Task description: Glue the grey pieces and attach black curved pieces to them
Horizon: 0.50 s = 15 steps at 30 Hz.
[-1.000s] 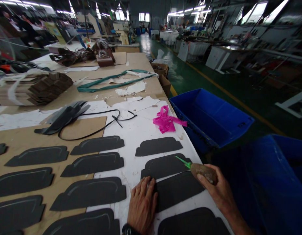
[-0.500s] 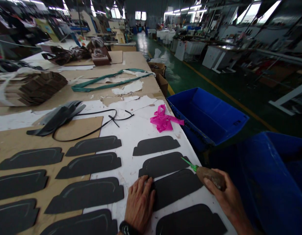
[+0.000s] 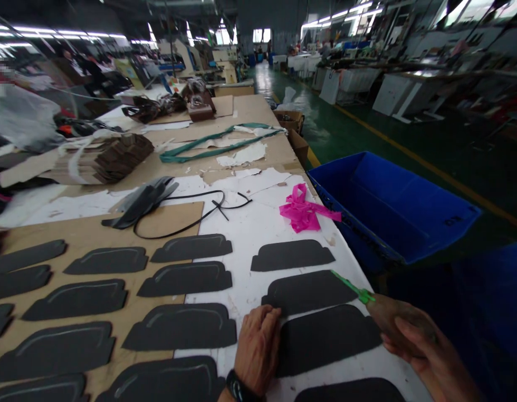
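**Marked on One Side, Plain on the Other**

Left of the magenta strip (image 3: 302, 212) and nearer the camera, dark grey panels (image 3: 178, 329) lie in columns on the bench (image 3: 258, 106), many bearing a pale curved line; that much looks done. Just left of the strip and nearer the camera, a person's left hand (image 3: 258, 340), fingers together, rests at the end of a plain panel (image 3: 329, 340); whether it grips cannot be told. Four panels in this column, nearer than the strip, show no line and appear left to do. Right of the strip, also nearer, the right hand (image 3: 426, 340) is clamped around a green-tipped tool (image 3: 386, 315), its point at another plain panel's edge, contact unclear.
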Tool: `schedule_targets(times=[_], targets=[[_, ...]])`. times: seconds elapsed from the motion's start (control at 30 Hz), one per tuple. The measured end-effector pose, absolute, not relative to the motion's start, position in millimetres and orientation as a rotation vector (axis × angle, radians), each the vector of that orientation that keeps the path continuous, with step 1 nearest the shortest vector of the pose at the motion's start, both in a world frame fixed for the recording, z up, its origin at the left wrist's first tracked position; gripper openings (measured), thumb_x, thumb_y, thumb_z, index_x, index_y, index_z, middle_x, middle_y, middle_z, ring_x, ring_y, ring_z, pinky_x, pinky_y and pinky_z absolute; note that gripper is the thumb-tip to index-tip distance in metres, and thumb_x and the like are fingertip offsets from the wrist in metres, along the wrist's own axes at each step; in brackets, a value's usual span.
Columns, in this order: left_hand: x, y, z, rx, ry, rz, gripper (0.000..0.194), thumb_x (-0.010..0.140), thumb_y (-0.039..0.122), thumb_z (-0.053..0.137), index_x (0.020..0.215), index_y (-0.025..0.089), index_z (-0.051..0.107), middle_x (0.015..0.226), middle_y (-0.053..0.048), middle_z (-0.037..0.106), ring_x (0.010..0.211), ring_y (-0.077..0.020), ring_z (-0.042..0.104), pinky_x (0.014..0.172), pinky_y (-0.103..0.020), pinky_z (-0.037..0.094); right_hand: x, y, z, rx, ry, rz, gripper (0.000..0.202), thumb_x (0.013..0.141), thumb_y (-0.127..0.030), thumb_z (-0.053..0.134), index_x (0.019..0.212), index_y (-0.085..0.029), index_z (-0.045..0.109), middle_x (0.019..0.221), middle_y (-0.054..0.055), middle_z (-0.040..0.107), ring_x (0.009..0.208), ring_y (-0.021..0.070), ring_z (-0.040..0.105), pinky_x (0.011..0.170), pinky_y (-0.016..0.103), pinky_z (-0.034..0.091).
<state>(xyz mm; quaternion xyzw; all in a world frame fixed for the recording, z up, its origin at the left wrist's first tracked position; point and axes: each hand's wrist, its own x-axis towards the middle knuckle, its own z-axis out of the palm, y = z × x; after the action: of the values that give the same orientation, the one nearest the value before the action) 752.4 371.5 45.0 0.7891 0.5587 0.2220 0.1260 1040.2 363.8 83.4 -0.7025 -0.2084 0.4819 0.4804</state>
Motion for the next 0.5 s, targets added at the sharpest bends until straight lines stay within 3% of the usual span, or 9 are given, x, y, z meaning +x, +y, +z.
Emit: schedule_targets(times=[0.07, 0.23, 0.5], targets=[[753, 384, 48, 2.286, 1.682, 0.639, 0.033, 0.083, 0.009, 0.036, 0.109, 0.020, 0.053, 0.101, -0.008, 0.060, 0.090, -0.0186, 0.056, 0.077, -0.037, 0.050, 1025, 381, 84, -1.706, -0.570, 1.224, 0.063, 0.054, -0.048, 0.075, 0.106, -0.024, 0.050, 0.094, 0.006, 0.064, 0.075, 0.0273, 0.065, 0.058, 0.038, 0.056], [757, 421, 48, 2.284, 1.853, 0.391, 0.040, 0.082, 0.017, 0.043, 0.123, 0.017, 0.047, 0.130, -0.011, 0.048, 0.120, -0.0278, 0.042, 0.095, -0.048, 0.041, 977, 429, 78, -1.650, -0.959, 1.231, 0.055, 0.059, -0.050, 0.069, 0.104, -0.022, 0.051, 0.100, 0.007, 0.060, 0.086, 0.0279, 0.061, 0.060, 0.036, 0.056], [755, 423, 41, 2.199, 1.879, 0.336, 0.041, 0.086, 0.030, 0.040, 0.127, 0.023, 0.044, 0.129, -0.007, 0.050, 0.120, -0.0263, 0.042, 0.098, -0.046, 0.039, 945, 461, 59, -1.675, -1.304, 1.222, 0.050, 0.062, -0.045, 0.065, 0.105, -0.023, 0.051, 0.105, 0.007, 0.061, 0.090, 0.0263, 0.061, 0.071, 0.037, 0.053]])
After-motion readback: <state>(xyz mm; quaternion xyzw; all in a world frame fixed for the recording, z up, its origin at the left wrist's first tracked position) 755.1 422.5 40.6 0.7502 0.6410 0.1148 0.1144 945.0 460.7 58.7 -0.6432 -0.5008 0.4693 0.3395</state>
